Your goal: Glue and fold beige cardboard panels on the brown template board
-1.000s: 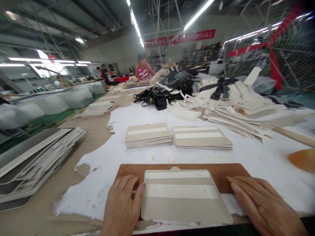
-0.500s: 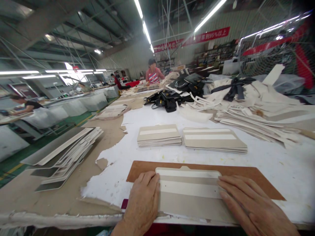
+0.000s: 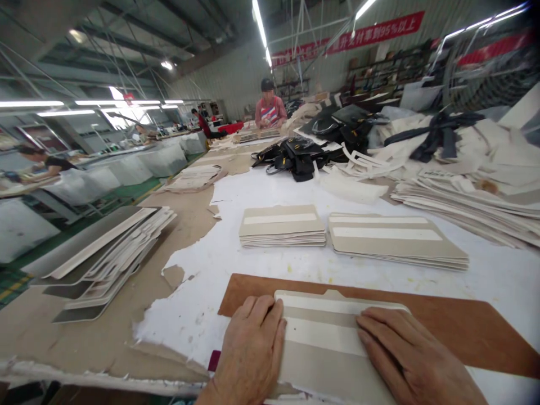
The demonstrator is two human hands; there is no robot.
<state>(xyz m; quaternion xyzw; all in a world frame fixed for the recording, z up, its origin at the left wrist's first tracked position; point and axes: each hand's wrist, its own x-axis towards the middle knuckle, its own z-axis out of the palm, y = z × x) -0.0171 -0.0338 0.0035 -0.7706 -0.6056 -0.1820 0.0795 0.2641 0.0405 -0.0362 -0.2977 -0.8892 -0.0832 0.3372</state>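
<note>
In front of me at the table's near edge lies a beige panel (image 3: pixel 324 360) with two white strips across it and a small tab on its far edge. It rests partly over a brown leather-like sheet (image 3: pixel 455 326). My left hand (image 3: pixel 255 343) lies on the panel's left edge, fingers together and extended. My right hand (image 3: pixel 405 349) is laid flat on the panel's right part, its fingers stretched across the white strips. Beyond the brown sheet sit two stacks of similar beige panels, a left stack (image 3: pixel 282 226) and a right stack (image 3: pixel 392 239).
A pile of grey and white pieces (image 3: pixel 109 259) lies at the left. Black bag parts (image 3: pixel 295 154) and heaped pale cut pieces (image 3: pixel 472 202) cover the far right. A person (image 3: pixel 270 107) stands at the table's far end. Torn white paper (image 3: pixel 189 304) covers part of the table.
My right hand has moved inward from the panel's right edge onto its surface. My left hand keeps its place at the left edge. The view has shifted slightly.
</note>
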